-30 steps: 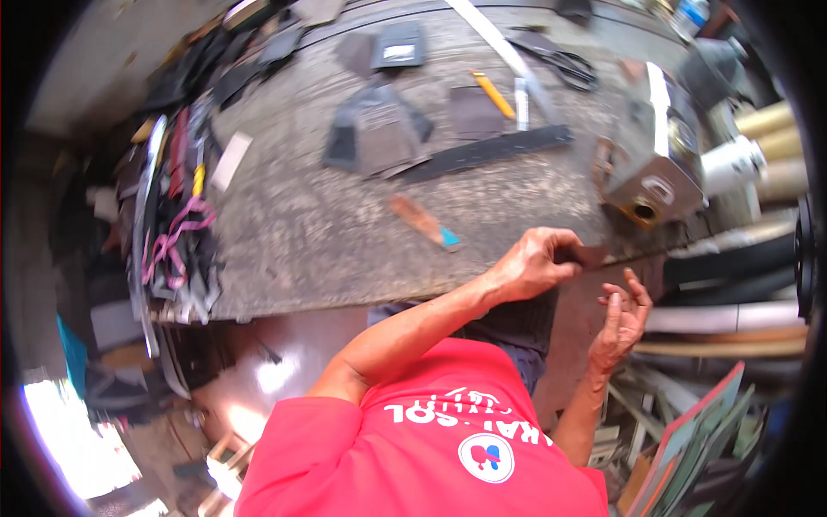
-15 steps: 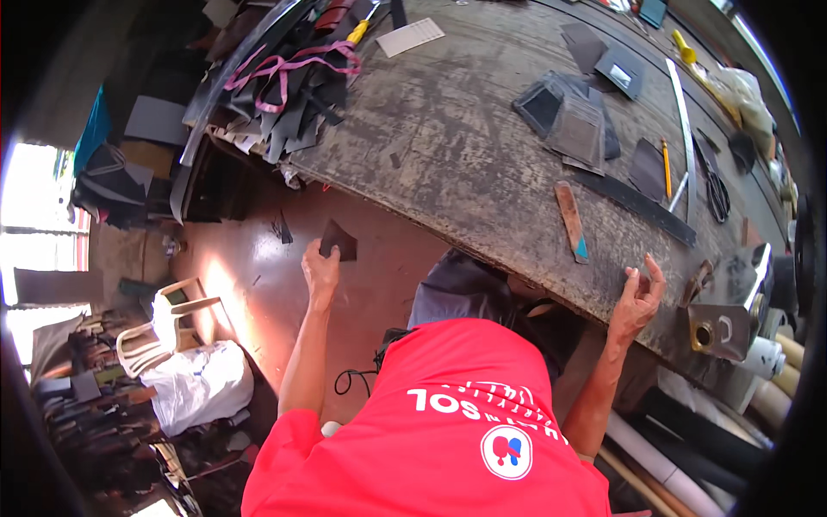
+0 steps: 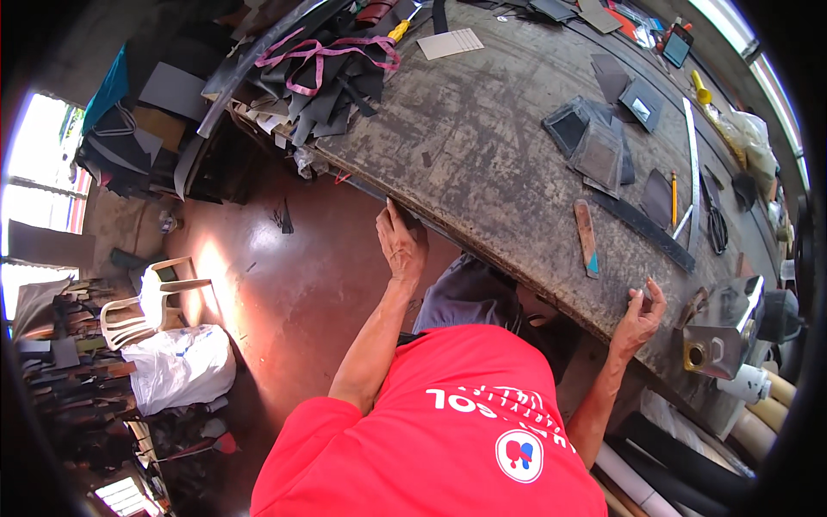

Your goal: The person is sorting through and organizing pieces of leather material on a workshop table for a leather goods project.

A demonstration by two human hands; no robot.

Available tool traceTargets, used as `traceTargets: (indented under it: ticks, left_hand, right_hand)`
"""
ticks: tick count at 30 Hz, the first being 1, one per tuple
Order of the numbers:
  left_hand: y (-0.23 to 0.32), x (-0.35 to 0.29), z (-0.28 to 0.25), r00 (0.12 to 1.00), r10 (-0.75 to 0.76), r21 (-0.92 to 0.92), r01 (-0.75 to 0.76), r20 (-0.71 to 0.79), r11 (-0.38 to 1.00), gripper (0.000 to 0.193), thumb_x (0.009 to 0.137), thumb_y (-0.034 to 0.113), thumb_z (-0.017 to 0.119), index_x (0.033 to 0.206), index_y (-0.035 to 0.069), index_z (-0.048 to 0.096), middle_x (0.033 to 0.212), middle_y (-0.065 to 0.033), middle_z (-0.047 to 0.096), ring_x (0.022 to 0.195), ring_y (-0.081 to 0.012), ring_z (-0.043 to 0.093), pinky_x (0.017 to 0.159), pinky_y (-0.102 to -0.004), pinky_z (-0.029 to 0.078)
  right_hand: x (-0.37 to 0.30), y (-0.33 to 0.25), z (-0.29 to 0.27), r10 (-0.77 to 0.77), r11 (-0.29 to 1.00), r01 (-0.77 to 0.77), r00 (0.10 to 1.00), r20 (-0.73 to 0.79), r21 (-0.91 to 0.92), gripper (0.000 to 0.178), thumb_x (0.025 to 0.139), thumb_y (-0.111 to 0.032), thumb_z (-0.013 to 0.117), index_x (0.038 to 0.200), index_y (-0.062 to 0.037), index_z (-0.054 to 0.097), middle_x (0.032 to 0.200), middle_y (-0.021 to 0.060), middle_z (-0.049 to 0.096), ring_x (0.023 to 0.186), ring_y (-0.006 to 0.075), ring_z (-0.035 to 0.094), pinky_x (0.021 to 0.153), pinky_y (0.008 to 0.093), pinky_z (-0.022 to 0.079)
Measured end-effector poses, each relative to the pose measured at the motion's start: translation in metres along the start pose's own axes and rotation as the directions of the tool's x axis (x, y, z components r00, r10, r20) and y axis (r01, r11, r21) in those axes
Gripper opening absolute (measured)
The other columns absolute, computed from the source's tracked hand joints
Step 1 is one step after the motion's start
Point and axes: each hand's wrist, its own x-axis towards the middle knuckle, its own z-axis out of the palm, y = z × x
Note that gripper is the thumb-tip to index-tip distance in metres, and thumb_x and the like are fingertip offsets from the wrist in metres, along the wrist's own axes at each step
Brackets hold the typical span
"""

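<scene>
My left hand (image 3: 401, 246) is at the near edge of the worn work table (image 3: 482, 172), its fingers pointing up along that edge. A dark leather piece (image 3: 417, 227) shows only in part behind the fingers; the thumb is hidden. Over the table's right front edge, my right hand (image 3: 637, 323) has its fingers apart and half bent, with nothing seen in them. Closest to it on the tabletop lies a flat brown tool with a teal end (image 3: 587, 239). A long black strip (image 3: 646, 230) lies beyond that.
Leather pieces (image 3: 594, 151), a pencil (image 3: 674, 198), a steel ruler (image 3: 692, 159) and scissors (image 3: 716, 220) lie at the right. A metal can (image 3: 722, 332) stands at the right edge. Scraps with pink tape (image 3: 319, 65) cover the far left corner. A chair (image 3: 129, 323) stands on the floor.
My left hand has moved right and up to the table edge, carrying the dark leather piece, now mostly hidden. The view has shifted slightly; my right hand stays about where it was.
</scene>
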Motion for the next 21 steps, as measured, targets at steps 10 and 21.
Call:
traceTargets:
  ticks: [10,21]
  left_hand:
    - [0.016,0.008,-0.027,0.950,-0.231,-0.376,0.297,0.211,0.878,0.067,0.090,0.011,0.064,0.149,-0.006,0.035,0.134,-0.0229,0.046,0.117,-0.0339,0.055,0.099,-0.0418,0.046]
    - [0.047,0.007,-0.065,0.904,-0.082,-0.156,0.161,0.420,0.975,0.051,0.091,0.006,0.062,0.139,-0.006,0.049,0.125,-0.0213,0.054,0.103,-0.0305,0.061,0.090,-0.0396,0.051]
  right_hand:
    - [-0.002,-0.006,0.001,0.008,1.000,-0.008,1.000,-0.008,0.012,0.029,0.098,-0.002,0.058,0.127,-0.0017,0.058,0.122,0.0084,0.065,0.089,0.0134,0.067,0.078,0.0262,0.051]
    - [-0.004,-0.007,0.004,0.022,0.995,-0.015,0.997,-0.072,0.100,0.030,0.096,-0.001,0.060,0.126,-0.0043,0.059,0.118,0.0069,0.068,0.084,0.0119,0.067,0.072,0.0260,0.052]
